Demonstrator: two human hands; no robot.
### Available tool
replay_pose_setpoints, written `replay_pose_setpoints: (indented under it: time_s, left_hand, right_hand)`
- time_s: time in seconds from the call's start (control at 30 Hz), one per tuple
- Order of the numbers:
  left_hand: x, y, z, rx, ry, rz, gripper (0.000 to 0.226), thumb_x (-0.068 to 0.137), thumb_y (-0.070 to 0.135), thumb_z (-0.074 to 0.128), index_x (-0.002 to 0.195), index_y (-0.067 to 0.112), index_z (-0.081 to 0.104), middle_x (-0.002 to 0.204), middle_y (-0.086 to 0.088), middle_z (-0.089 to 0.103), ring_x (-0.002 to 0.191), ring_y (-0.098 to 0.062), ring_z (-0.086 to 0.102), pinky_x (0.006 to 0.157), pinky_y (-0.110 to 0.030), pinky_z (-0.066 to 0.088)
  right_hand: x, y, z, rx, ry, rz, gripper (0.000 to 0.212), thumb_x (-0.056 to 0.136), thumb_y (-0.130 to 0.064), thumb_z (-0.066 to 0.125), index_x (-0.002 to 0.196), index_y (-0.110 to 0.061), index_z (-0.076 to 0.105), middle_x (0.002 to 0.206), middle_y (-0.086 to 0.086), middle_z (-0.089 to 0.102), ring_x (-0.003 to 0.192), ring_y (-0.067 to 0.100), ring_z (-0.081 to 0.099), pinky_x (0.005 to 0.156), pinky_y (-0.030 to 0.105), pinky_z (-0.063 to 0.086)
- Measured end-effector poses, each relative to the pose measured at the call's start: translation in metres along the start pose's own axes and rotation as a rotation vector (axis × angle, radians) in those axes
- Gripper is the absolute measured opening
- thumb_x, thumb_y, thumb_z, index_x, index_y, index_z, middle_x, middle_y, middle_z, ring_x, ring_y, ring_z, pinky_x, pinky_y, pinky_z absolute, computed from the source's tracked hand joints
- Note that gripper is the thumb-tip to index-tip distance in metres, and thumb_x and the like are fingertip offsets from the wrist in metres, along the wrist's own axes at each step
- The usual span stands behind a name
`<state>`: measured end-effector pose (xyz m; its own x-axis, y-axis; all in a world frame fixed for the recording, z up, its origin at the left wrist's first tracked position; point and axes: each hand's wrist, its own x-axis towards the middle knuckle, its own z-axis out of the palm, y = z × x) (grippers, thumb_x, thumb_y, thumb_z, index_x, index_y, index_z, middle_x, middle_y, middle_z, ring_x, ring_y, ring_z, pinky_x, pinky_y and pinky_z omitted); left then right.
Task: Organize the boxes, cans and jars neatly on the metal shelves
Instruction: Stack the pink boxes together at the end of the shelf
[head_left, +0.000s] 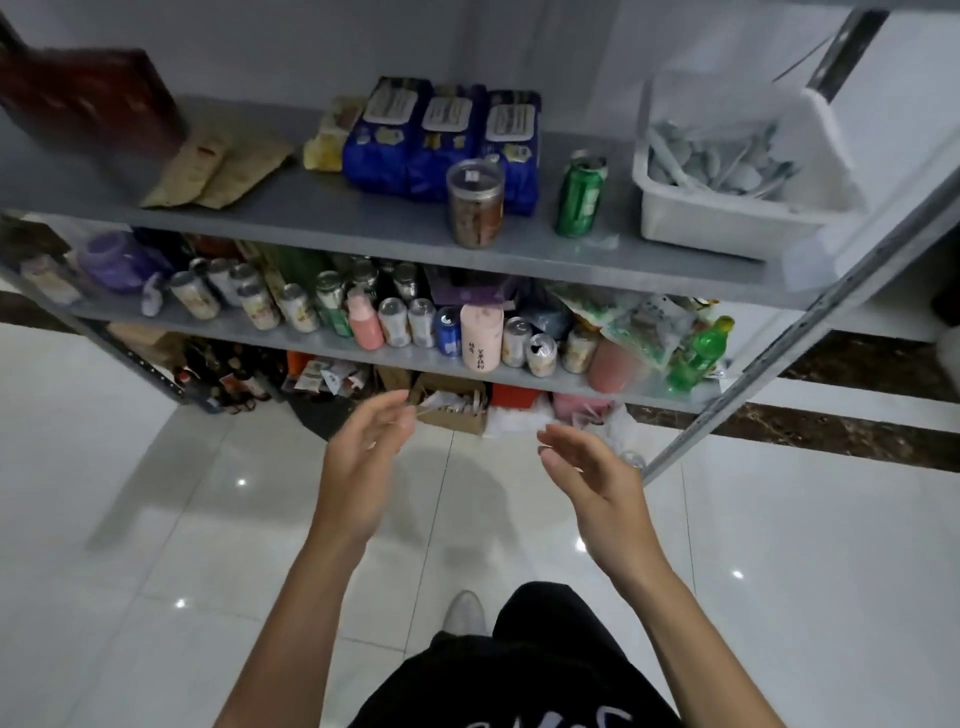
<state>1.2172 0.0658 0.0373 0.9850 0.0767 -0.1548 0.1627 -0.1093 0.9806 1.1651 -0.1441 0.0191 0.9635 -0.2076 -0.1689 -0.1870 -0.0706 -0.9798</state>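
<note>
A grey metal shelf unit (363, 223) stands in front of me. On its upper shelf stand a clear jar (475, 203) with brown contents and a green can (581, 195), in front of three blue packs (441, 137). The middle shelf (332, 340) holds several cans (392, 322), a pink bottle (482, 338) and a green bottle (701, 353). My left hand (366, 462) and my right hand (597, 478) hover open and empty, palms facing each other, below and in front of the middle shelf.
A white bin of spoons (727, 176) sits at the upper shelf's right end; brown pouches (218, 166) and a dark red box (88, 98) lie at its left. Cardboard boxes (452, 405) and bottles (223, 374) crowd the bottom level. The slanted metal upright (779, 343) is on the right. Glossy white tiles cover the floor.
</note>
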Motion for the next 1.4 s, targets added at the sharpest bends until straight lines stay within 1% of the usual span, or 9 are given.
replay_pose_setpoints:
  time_s: [0.13, 0.33, 0.4, 0.7, 0.87, 1.03, 1.2, 1.33, 1.4]
  left_hand:
    - [0.052, 0.021, 0.006, -0.014, 0.003, 0.036, 0.020, 0.095, 0.020, 0.057, 0.111, 0.027, 0.066, 0.108, 0.004, 0.070, 0.103, -0.009, 0.064, 0.090, -0.026, 0.048]
    - [0.135, 0.077, 0.023, -0.008, 0.054, 0.128, 0.025, 0.091, 0.031, 0.057, 0.115, 0.027, 0.064, 0.109, 0.010, 0.068, 0.105, -0.004, 0.061, 0.077, -0.012, 0.044]
    - [0.163, 0.105, 0.026, -0.038, 0.050, 0.172, 0.028, 0.088, 0.039, 0.061, 0.115, 0.030, 0.064, 0.108, 0.014, 0.068, 0.105, -0.003, 0.061, 0.082, -0.018, 0.044]
    - [0.241, 0.246, 0.030, 0.082, 0.098, 0.646, 0.024, 0.091, 0.026, 0.061, 0.112, 0.039, 0.063, 0.105, 0.021, 0.068, 0.102, 0.004, 0.061, 0.088, -0.022, 0.048]
    - [0.261, 0.312, 0.022, 0.266, 0.161, 0.924, 0.032, 0.090, 0.028, 0.063, 0.120, 0.036, 0.058, 0.113, 0.019, 0.061, 0.106, 0.003, 0.056, 0.088, -0.018, 0.045]
    - [0.290, 0.347, 0.020, 0.602, 0.229, 1.078, 0.053, 0.084, 0.029, 0.070, 0.133, 0.029, 0.050, 0.120, 0.012, 0.050, 0.112, -0.006, 0.042, 0.092, -0.022, 0.037]
    - [0.324, 0.358, 0.021, 0.817, 0.237, 1.052, 0.085, 0.072, 0.036, 0.079, 0.145, 0.028, 0.036, 0.141, 0.001, 0.042, 0.130, -0.020, 0.034, 0.104, -0.035, 0.030]
    - [0.342, 0.361, 0.026, 0.933, 0.163, 0.973, 0.091, 0.074, 0.046, 0.076, 0.148, 0.034, 0.026, 0.147, 0.003, 0.038, 0.135, -0.022, 0.034, 0.110, -0.042, 0.028]
    - [0.348, 0.366, 0.030, 0.972, 0.154, 0.958, 0.087, 0.075, 0.046, 0.076, 0.146, 0.037, 0.027, 0.143, 0.004, 0.045, 0.129, -0.022, 0.043, 0.105, -0.048, 0.037]
  right_hand:
    - [0.058, -0.025, 0.008, 0.005, -0.002, -0.037, 0.023, 0.092, -0.016, 0.064, 0.113, -0.024, 0.065, 0.113, -0.010, 0.069, 0.102, -0.003, 0.064, 0.086, 0.014, 0.048]
    - [0.158, -0.090, 0.009, 0.002, -0.065, -0.169, 0.031, 0.082, -0.038, 0.066, 0.112, -0.031, 0.065, 0.110, -0.020, 0.069, 0.106, -0.002, 0.063, 0.091, 0.021, 0.049]
    - [0.187, -0.120, 0.006, 0.009, -0.075, -0.220, 0.034, 0.077, -0.042, 0.066, 0.110, -0.033, 0.066, 0.109, -0.021, 0.070, 0.104, -0.001, 0.064, 0.091, 0.024, 0.050]
    - [0.243, -0.258, 0.007, -0.067, -0.045, -0.615, 0.037, 0.074, -0.045, 0.065, 0.110, -0.035, 0.066, 0.109, -0.023, 0.069, 0.106, -0.003, 0.063, 0.096, 0.031, 0.050]
    - [0.244, -0.326, 0.012, -0.214, 0.018, -0.893, 0.033, 0.084, -0.043, 0.064, 0.117, -0.040, 0.060, 0.114, -0.026, 0.064, 0.111, -0.005, 0.058, 0.093, 0.026, 0.050]
    - [0.255, -0.374, 0.018, -0.523, 0.202, -1.123, 0.051, 0.085, -0.031, 0.071, 0.132, -0.023, 0.054, 0.122, -0.018, 0.057, 0.115, -0.005, 0.051, 0.098, 0.009, 0.040]
    - [0.276, -0.405, 0.017, -1.070, 0.484, -1.243, 0.073, 0.073, -0.027, 0.081, 0.137, -0.013, 0.050, 0.135, 0.007, 0.056, 0.127, 0.025, 0.048, 0.111, 0.037, 0.027]
    - [0.295, -0.423, 0.008, -1.574, 0.513, -1.013, 0.089, 0.071, -0.035, 0.078, 0.147, -0.020, 0.032, 0.153, 0.009, 0.036, 0.143, 0.030, 0.028, 0.118, 0.054, 0.006]
    - [0.301, -0.427, 0.005, -1.673, 0.505, -0.927, 0.090, 0.072, -0.027, 0.076, 0.148, -0.022, 0.027, 0.152, 0.010, 0.033, 0.143, 0.031, 0.026, 0.117, 0.054, 0.011]
